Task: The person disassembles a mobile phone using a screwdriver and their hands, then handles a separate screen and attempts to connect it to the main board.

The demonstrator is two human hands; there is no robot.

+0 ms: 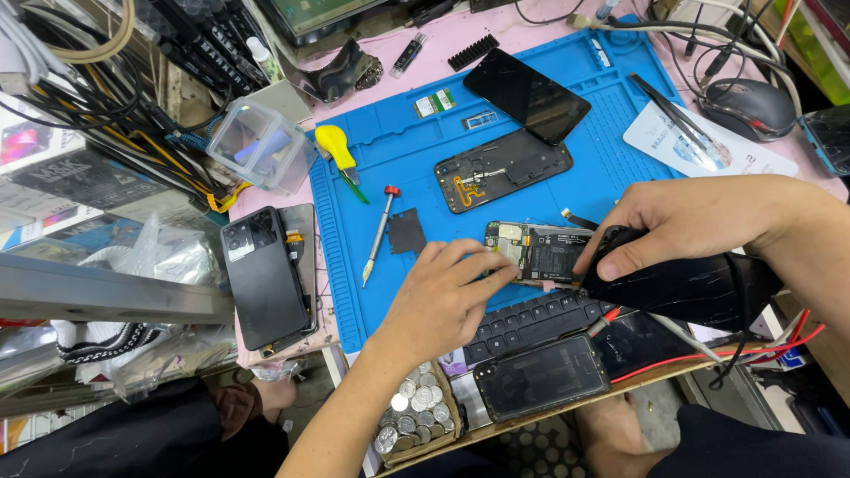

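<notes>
Left hand pins the phone circuit board on the blue mat – fingers closed on its edge. Right hand has a full grip round the black hot-air tool, nozzle at the board. Looks like heating a part; next needs steady aim.

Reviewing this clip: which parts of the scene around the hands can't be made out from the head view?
- Right end of the circuit board: covered by the right hand and the black tool it grips.
- Tool's tip: hidden under the right thumb.
- Left hand fingertips on the board's lower edge: contact unclear.
- Keyboard: partly covered by the left hand and a dark phone.
- Computer mouse cable: lost among the wires at the top edge.
</notes>
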